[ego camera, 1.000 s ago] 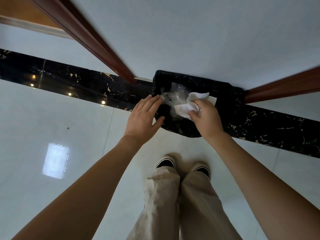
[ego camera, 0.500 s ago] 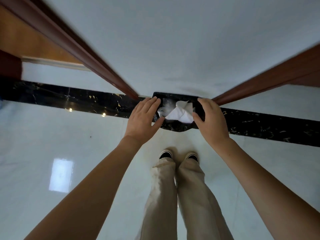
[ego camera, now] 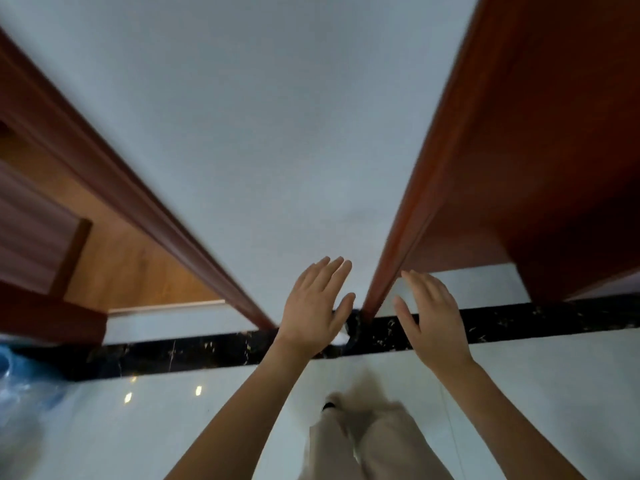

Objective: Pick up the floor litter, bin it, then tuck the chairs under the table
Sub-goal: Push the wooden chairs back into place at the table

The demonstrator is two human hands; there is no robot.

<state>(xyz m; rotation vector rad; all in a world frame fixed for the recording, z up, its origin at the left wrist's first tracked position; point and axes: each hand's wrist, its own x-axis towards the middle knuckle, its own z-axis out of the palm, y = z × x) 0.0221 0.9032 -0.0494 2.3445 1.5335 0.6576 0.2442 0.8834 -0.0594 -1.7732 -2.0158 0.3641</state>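
Note:
My left hand (ego camera: 317,304) and my right hand (ego camera: 431,315) are both raised in front of the white wall with fingers spread and nothing in them. Between and below them only a sliver of the black-lined bin (ego camera: 353,329) shows against the black marble floor border, with a bit of white tissue (ego camera: 341,338) at its rim. The rest of the bin is hidden behind my left hand. No chairs or table are in view.
Red-brown wooden door frames run up on the left (ego camera: 194,244) and right (ego camera: 426,188) of the white wall. A wooden door (ego camera: 114,258) is at left. A blue translucent plastic thing (ego camera: 20,386) lies at the far left. Glossy white floor tiles (ego camera: 173,427) surround my beige trousers (ego camera: 363,441).
Both hands have let go of the bin and lifted away with fingers spread. The tissue stays in the bin. My view has tilted up, so the bin looks smaller and lower.

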